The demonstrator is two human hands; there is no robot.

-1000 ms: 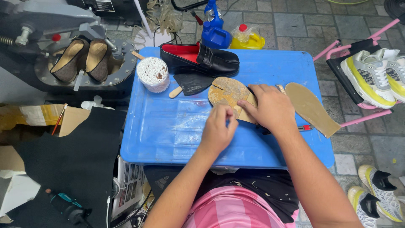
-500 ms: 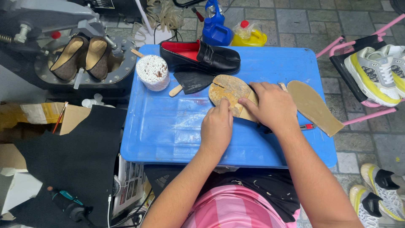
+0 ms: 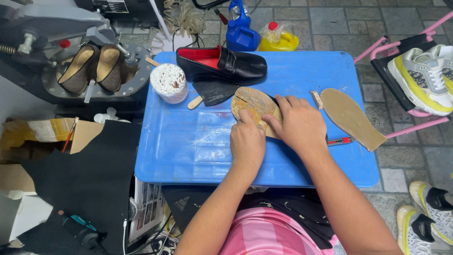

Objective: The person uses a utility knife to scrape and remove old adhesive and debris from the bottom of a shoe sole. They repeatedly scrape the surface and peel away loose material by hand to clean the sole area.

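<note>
Hands pressed flat on tan worn sole point(image 3: 252, 105), mid blue table point(image 3: 188, 141): left hand point(image 3: 247, 141) fingertips pinning near edge, right hand point(image 3: 298, 123) spread over right end, steadying it. Black loafer point(image 3: 222, 65) parked far, spare insole point(image 3: 351, 118) right.

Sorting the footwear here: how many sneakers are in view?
3: one white-and-yellow sneaker on the pink rack at right, a second partly cut off behind it, and one on the floor at lower right. More may lie out of frame.

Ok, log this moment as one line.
left hand: pressing tan sole piece | right hand: flat on same piece | surface: blue table | nearby: black loafer
</note>
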